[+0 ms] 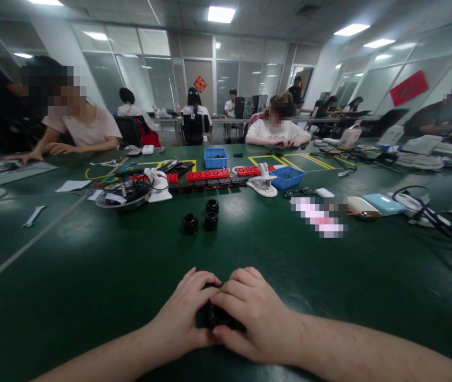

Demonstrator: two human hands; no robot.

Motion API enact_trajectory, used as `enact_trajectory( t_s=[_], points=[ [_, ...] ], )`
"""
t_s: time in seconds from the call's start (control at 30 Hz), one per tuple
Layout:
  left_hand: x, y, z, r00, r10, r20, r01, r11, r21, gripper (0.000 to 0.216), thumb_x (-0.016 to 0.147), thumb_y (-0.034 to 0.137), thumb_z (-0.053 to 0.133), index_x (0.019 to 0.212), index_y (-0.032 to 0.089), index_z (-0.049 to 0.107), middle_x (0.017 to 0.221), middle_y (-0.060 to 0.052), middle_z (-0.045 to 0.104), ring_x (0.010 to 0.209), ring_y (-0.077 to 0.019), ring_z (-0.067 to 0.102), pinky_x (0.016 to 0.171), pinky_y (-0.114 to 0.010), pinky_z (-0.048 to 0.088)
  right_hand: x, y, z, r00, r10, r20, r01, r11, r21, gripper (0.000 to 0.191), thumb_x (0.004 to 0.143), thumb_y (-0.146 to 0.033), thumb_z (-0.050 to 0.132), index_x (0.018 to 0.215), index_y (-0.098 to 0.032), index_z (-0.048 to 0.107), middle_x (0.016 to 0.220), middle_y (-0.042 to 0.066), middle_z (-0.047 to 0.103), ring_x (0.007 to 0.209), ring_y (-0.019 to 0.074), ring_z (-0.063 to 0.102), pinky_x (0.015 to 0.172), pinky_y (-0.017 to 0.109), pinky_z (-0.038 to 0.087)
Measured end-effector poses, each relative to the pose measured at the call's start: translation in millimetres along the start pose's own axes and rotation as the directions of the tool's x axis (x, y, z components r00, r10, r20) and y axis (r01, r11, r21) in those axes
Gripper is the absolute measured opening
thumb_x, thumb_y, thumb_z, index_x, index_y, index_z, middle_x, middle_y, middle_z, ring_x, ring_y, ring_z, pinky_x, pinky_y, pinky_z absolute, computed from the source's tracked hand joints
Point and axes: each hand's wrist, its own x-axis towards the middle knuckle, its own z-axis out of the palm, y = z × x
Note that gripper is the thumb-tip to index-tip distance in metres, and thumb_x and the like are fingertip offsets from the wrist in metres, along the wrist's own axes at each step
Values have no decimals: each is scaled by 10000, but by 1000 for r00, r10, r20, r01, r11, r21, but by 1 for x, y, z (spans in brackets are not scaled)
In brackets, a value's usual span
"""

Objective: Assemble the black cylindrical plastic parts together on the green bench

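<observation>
Black cylindrical fitting [220,317] in two-handed grip, lower centre of the frame. The left hand [188,302] curls round its left side; the right hand [249,302] arches over its top and right side, thumb at the near edge. Both are closed on the piece, which is so largely covered that its full form cannot be made out.

Handling may be judged from three similar black fittings [211,220] grouped upright at the centre: short, waisted and ring-mouthed, they are probably light, stiff and not readily broken. Their glossy finish suggests some slipperiness, so the outer wall, taken from opposite sides, should offer the surest hold.

The surface is a dark green bench [110,270], smooth enough to reflect the lamps. Along its middle lie a spanner [33,216] at left, a metal bowl [126,205] of cables, a row of red blocks [209,175], a white clip stand [262,183] and two blue bins [215,164]. Phones or power banks and cables occupy the right.

The room beyond is an office-like workshop: seated people, a glass partition [249,79], a red diamond-shaped decoration [199,84] and bright ceiling panels [221,14].
</observation>
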Motion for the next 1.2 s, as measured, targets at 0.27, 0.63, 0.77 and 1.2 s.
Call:
enact_trajectory(
  t_s=[0.27,0.63,0.77,1.2],
  points=[
    [0,-2,1,1000,-3,12,3,1000,-5,481,600,343,724,1045,274,558,1099,-20,521,1071,-244,471,1032,-522,183,2,8,-6,983,-154,95,141,981,131,300,725,-228,490,1014,-202,565,1043,-8,606,863,148,466,750,298,354],
    [2,5,-2,1000,-5,25,5,1000,2,383,641,376,678,988,254,572,1054,-20,541,1045,-251,479,1025,-521,201,6,4,5,979,-199,34,187,956,225,133,639,-187,404,685,-197,529,859,-60,655,754,128,460,741,315,331],
    [1,5,-2,1000,-2,22,2,1000,11,355,623,328,676,948,238,565,1068,-34,532,1054,-254,473,1025,-524,191,3,4,9,967,-254,14,247,950,192,127,684,-214,410,633,-200,525,894,-90,663,770,142,445,734,332,317],
    [0,-3,0,999,2,34,-1,1000,-1,545,651,487,681,1122,266,518,1148,-44,515,1106,-265,449,1029,-541,173,-2,-2,-12,986,-13,-164,25,997,75,571,759,-583,475,1094,-121,505,1022,94,576,872,194,488,766,356,344]
  ],
)
